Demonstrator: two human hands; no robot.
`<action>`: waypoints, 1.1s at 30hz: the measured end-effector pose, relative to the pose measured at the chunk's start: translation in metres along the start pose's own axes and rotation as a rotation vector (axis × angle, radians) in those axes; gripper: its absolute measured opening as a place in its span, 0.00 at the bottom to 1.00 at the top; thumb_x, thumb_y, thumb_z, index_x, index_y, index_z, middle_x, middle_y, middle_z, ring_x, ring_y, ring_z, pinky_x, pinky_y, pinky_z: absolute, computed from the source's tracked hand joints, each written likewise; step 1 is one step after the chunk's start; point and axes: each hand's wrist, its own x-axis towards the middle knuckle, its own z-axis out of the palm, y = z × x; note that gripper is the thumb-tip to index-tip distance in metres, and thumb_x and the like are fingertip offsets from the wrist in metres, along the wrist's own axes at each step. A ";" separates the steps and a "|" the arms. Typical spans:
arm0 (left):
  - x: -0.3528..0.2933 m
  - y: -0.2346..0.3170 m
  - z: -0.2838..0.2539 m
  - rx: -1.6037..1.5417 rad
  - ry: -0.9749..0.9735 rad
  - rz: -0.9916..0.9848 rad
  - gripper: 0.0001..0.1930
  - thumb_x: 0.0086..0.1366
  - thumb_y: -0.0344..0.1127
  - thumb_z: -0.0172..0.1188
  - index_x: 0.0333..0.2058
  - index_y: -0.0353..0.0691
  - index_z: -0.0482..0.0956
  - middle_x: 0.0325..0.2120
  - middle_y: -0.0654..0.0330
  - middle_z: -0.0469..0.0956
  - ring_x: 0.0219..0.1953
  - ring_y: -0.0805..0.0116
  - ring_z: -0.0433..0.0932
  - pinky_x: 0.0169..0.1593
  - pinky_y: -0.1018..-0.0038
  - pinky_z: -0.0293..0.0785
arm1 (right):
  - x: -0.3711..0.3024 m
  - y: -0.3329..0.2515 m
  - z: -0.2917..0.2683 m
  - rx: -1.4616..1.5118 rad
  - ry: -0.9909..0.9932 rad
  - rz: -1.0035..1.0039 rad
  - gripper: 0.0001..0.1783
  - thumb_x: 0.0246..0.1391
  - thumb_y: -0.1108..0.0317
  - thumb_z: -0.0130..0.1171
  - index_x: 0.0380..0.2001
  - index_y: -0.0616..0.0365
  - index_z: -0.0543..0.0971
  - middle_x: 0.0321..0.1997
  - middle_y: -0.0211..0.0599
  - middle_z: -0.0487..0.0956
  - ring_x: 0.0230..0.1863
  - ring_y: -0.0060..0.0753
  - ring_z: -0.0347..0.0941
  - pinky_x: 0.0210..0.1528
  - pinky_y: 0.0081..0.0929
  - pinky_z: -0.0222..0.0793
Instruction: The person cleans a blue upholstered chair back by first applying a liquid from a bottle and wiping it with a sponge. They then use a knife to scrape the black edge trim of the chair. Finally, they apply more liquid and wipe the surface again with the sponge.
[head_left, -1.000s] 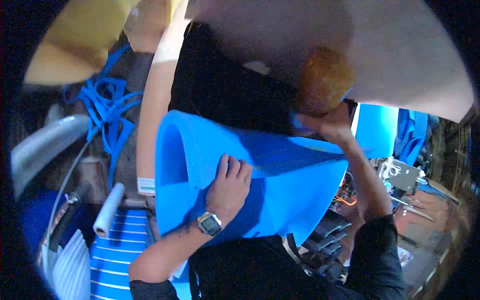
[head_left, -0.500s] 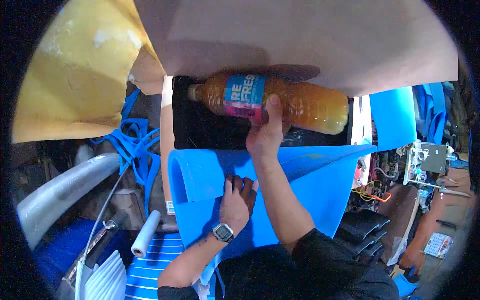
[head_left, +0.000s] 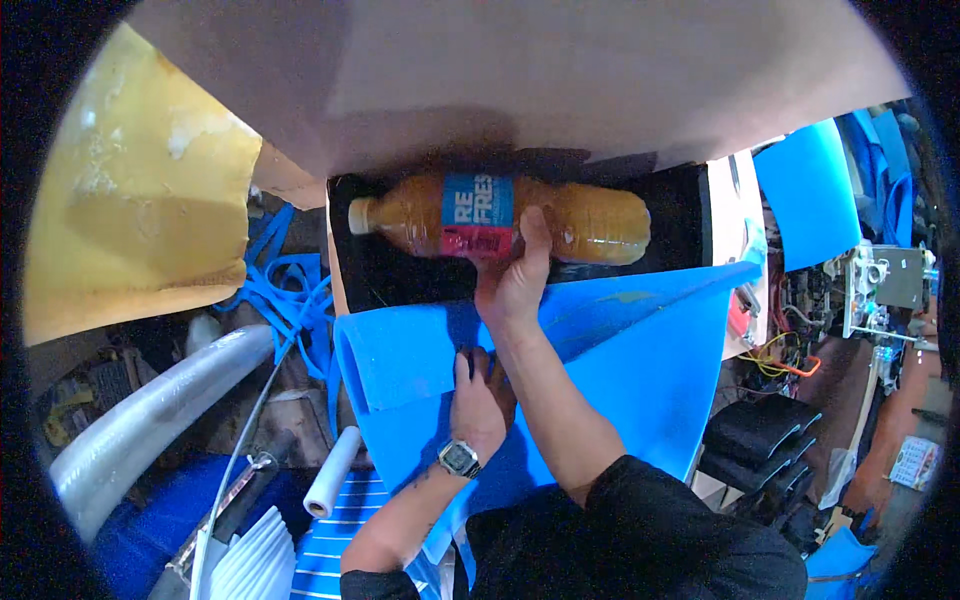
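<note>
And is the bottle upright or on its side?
On its side: the bottle is held crosswise by the right hand, its pale cap toward the left.

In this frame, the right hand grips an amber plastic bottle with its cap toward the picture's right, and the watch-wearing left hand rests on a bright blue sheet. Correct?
One slip: in the head view, the pale cap points toward the picture's left. The right hand grips the amber plastic bottle, and the watch-wearing left hand rests on the bright blue sheet.

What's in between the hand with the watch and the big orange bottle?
In the head view, part of the blue sheet, then a bit of black surface. The right hand, gripping the bottle, is in between too.
</note>
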 end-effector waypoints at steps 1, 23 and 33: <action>0.001 -0.001 0.000 -0.045 -0.041 -0.005 0.15 0.58 0.35 0.48 0.42 0.36 0.75 0.45 0.50 0.72 0.53 0.47 0.62 0.60 0.50 0.46 | -0.008 -0.004 -0.008 -0.035 -0.051 0.038 0.19 0.52 0.53 0.57 0.42 0.50 0.70 0.37 0.31 0.76 0.38 0.32 0.75 0.41 0.34 0.73; 0.066 0.003 -0.038 -0.041 0.469 0.116 0.27 0.58 0.44 0.53 0.58 0.58 0.64 0.61 0.57 0.55 0.63 0.47 0.51 0.60 0.39 0.42 | -0.036 -0.351 -0.044 0.334 -0.288 -0.253 0.41 0.39 0.64 0.64 0.57 0.64 0.59 0.58 0.54 0.61 0.59 0.52 0.60 0.60 0.44 0.63; 0.123 -0.024 0.018 -0.076 -0.051 -0.112 0.45 0.54 0.71 0.43 0.64 0.50 0.49 0.66 0.49 0.40 0.67 0.48 0.35 0.64 0.47 0.25 | 0.078 -0.374 -0.152 0.385 0.137 -0.176 0.27 0.41 0.57 0.56 0.45 0.62 0.72 0.42 0.50 0.75 0.41 0.46 0.74 0.45 0.41 0.75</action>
